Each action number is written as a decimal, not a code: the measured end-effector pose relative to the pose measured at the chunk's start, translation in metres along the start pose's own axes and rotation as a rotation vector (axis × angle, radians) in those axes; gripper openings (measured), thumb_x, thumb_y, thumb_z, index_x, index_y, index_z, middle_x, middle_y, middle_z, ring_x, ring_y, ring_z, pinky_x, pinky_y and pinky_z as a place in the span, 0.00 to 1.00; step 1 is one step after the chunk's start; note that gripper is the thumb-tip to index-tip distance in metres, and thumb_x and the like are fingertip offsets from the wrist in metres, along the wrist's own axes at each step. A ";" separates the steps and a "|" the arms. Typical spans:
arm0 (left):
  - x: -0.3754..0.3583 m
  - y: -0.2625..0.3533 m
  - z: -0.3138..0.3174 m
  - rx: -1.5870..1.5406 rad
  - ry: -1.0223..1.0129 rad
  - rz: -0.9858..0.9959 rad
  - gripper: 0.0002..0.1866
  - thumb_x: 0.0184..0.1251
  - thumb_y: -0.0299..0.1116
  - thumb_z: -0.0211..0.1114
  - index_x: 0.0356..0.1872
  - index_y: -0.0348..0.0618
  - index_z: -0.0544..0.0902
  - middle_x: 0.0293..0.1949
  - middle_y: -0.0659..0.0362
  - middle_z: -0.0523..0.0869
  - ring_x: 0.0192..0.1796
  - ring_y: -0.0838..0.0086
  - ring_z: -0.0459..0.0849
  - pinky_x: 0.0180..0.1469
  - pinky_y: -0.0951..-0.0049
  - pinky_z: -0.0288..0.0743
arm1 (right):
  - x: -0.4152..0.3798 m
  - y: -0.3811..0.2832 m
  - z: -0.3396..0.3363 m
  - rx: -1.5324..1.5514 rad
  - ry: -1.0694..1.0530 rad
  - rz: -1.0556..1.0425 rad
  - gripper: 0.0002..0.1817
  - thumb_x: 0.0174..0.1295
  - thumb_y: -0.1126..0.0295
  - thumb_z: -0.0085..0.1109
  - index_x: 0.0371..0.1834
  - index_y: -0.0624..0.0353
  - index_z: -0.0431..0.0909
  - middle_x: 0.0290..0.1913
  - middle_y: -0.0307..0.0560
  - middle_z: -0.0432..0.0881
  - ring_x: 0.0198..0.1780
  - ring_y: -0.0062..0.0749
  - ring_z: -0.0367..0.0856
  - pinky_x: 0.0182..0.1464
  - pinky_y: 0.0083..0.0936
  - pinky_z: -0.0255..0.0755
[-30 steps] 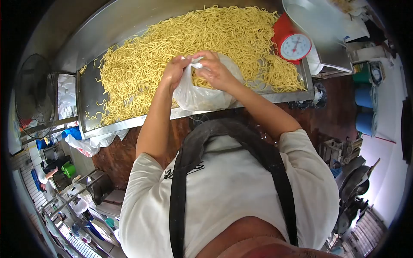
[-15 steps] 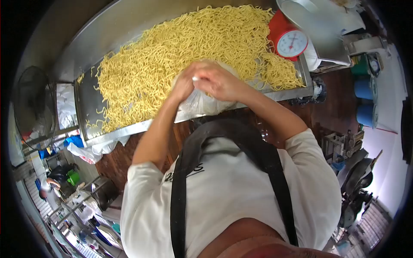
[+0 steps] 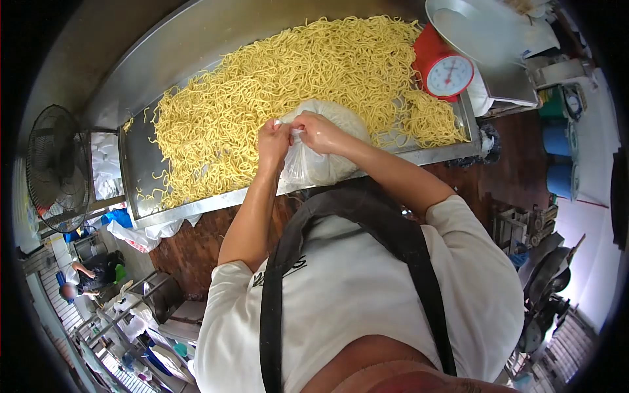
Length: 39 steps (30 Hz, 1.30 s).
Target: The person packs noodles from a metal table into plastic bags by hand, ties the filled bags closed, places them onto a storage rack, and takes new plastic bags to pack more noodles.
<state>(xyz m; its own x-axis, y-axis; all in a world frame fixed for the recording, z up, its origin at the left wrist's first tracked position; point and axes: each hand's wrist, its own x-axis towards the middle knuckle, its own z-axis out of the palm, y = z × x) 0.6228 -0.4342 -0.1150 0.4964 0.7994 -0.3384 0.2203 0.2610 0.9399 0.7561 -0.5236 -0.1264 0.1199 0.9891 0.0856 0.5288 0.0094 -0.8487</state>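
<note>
A full, clear plastic bag [image 3: 321,164] rests at the front edge of the metal tray, its pale contents blurred by the plastic. My left hand [image 3: 275,141] is closed on the gathered neck of the bag. Close beside it, my right hand [image 3: 318,133] pinches the same twisted plastic. Yellow noodles [image 3: 308,65] lie loose in a thick layer over the metal tray [image 3: 147,177], behind and around the bag.
A red dial scale [image 3: 436,62] with a metal pan [image 3: 458,33] stands at the tray's right end. On the left is a black fan [image 3: 59,167]. White plastic bags [image 3: 141,234] hang below the tray's left corner. Another person [image 3: 95,272] is at the far lower left.
My hands have come apart slightly from their overlapped position and sit a little lower, both still on the bag's neck. More of the bag's top now shows.
</note>
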 end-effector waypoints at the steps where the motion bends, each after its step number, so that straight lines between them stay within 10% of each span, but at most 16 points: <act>1: 0.001 0.001 0.001 0.094 0.015 0.029 0.09 0.62 0.27 0.64 0.25 0.42 0.73 0.19 0.64 0.74 0.21 0.79 0.72 0.24 0.76 0.65 | 0.004 0.002 -0.002 -0.087 -0.039 -0.004 0.15 0.53 0.81 0.55 0.46 0.62 0.78 0.41 0.57 0.79 0.47 0.51 0.78 0.52 0.41 0.72; 5: -0.001 0.010 0.006 0.139 0.015 0.020 0.10 0.64 0.31 0.65 0.26 0.40 0.75 0.21 0.63 0.76 0.23 0.79 0.74 0.25 0.74 0.67 | 0.010 -0.001 -0.023 0.047 -0.222 -0.118 0.11 0.50 0.81 0.59 0.39 0.62 0.75 0.37 0.53 0.75 0.41 0.46 0.78 0.44 0.37 0.72; 8: 0.005 0.016 0.015 -0.170 -0.045 -0.145 0.08 0.69 0.30 0.61 0.31 0.37 0.77 0.24 0.61 0.79 0.24 0.77 0.75 0.26 0.74 0.69 | 0.003 0.011 0.001 0.130 0.164 -0.087 0.06 0.56 0.76 0.62 0.35 0.61 0.76 0.36 0.50 0.75 0.41 0.41 0.77 0.43 0.34 0.72; 14: 0.010 0.019 0.019 -0.332 -0.111 -0.179 0.07 0.70 0.30 0.60 0.35 0.36 0.78 0.25 0.60 0.80 0.22 0.75 0.75 0.26 0.75 0.72 | -0.003 0.005 -0.031 0.270 0.172 -0.125 0.10 0.61 0.67 0.65 0.25 0.59 0.80 0.30 0.47 0.75 0.38 0.41 0.77 0.43 0.36 0.72; 17: 0.033 -0.021 -0.042 0.361 0.185 -0.153 0.11 0.61 0.33 0.69 0.27 0.37 0.79 0.29 0.51 0.83 0.29 0.66 0.80 0.36 0.67 0.75 | -0.060 0.048 -0.067 0.061 0.114 -0.156 0.09 0.59 0.66 0.66 0.27 0.59 0.80 0.31 0.47 0.76 0.38 0.41 0.76 0.44 0.36 0.70; 21: 0.003 -0.025 0.001 0.996 0.319 0.692 0.10 0.56 0.29 0.71 0.34 0.36 0.80 0.35 0.44 0.81 0.43 0.49 0.78 0.45 0.55 0.71 | -0.101 0.070 -0.063 -0.101 0.097 -0.092 0.08 0.58 0.65 0.66 0.30 0.58 0.81 0.33 0.48 0.75 0.38 0.42 0.75 0.48 0.37 0.69; 24: -0.023 -0.008 0.033 0.806 -0.141 0.969 0.12 0.56 0.28 0.71 0.40 0.38 0.80 0.35 0.46 0.80 0.42 0.50 0.77 0.47 0.53 0.68 | -0.094 0.034 -0.083 -0.154 0.164 -0.101 0.07 0.57 0.66 0.66 0.33 0.57 0.81 0.37 0.48 0.77 0.42 0.44 0.76 0.50 0.39 0.69; 36: 0.028 0.001 0.000 1.126 -0.837 0.428 0.12 0.71 0.36 0.60 0.40 0.34 0.80 0.34 0.42 0.80 0.41 0.45 0.77 0.45 0.57 0.72 | -0.248 0.064 -0.084 -0.057 0.698 0.293 0.07 0.62 0.68 0.63 0.38 0.58 0.82 0.38 0.52 0.81 0.41 0.44 0.81 0.43 0.35 0.75; 39: 0.035 0.024 0.020 1.010 -0.929 0.309 0.12 0.73 0.35 0.56 0.36 0.34 0.79 0.27 0.53 0.78 0.33 0.70 0.76 0.39 0.69 0.71 | -0.324 0.069 -0.073 -0.065 0.847 0.421 0.06 0.63 0.67 0.62 0.38 0.56 0.82 0.37 0.50 0.79 0.40 0.42 0.81 0.43 0.34 0.75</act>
<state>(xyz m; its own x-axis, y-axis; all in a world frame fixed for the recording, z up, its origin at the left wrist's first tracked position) 0.6625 -0.4111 -0.1053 0.9135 0.0045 -0.4067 0.3045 -0.6704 0.6766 0.8144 -0.8542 -0.1744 0.8679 0.4731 0.1513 0.3460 -0.3573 -0.8676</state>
